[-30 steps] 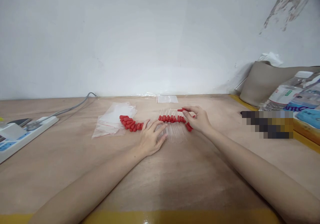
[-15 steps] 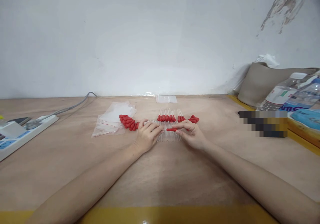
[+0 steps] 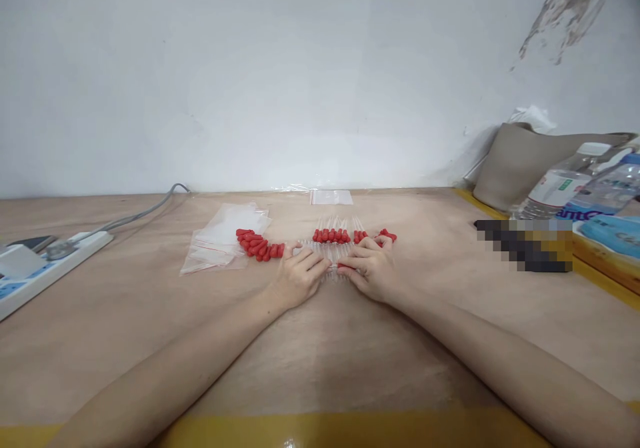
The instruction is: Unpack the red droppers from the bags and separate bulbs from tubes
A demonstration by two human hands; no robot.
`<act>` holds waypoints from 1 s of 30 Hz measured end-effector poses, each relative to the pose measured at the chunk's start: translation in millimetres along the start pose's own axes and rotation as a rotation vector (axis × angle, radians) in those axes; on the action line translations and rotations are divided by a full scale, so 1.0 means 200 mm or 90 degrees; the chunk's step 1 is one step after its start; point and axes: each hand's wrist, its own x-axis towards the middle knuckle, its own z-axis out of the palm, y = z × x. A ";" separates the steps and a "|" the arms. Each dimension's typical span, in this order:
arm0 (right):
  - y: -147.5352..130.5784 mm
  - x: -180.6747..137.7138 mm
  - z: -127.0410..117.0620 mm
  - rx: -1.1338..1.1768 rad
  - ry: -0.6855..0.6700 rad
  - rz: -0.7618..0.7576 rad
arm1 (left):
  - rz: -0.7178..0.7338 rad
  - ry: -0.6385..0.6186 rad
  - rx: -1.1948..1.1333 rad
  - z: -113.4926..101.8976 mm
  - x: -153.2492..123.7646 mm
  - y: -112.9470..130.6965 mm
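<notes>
My left hand (image 3: 300,271) pinches a thin clear tube between thumb and fingertips. Facing it, my right hand (image 3: 373,268) has its fingers closed on a red rubber bulb (image 3: 341,269), mostly hidden by the fingertips, at the tube's end. Between and behind the hands lies a row of clear tubes (image 3: 337,253). Just beyond are several droppers (image 3: 331,235), red bulbs towards me and thin tubes pointing to the wall. Loose red bulbs (image 3: 257,245) lie heaped beyond my left hand, and more red bulbs (image 3: 388,235) show past my right knuckles.
Clear zip bags (image 3: 215,245) lie on the left of the table, and one small bag (image 3: 331,197) lies near the wall. A power strip (image 3: 60,265) with a cable stands far left. Plastic bottles (image 3: 560,185), a grey-brown bag (image 3: 500,168) and a pixelated dark object (image 3: 525,245) are at right.
My right hand has moved slightly left and turned over, bringing the red bulb up to the tube in my left hand. The bulb is now largely covered by fingers.
</notes>
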 end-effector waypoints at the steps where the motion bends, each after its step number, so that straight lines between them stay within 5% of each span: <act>1: 0.00 0.00 0.00 -0.004 0.003 -0.010 | 0.005 -0.006 0.002 0.00 0.00 0.00; 14: -0.01 -0.04 -0.01 -0.063 0.004 -0.024 | -0.066 -0.053 -0.027 -0.01 -0.01 0.00; 24: 0.02 -0.04 -0.07 0.103 -0.067 0.076 | -0.088 -0.066 -0.069 -0.04 0.00 0.02; 30: 0.14 -0.04 -0.10 0.025 0.088 0.156 | -0.207 -0.041 -0.095 -0.04 -0.04 -0.08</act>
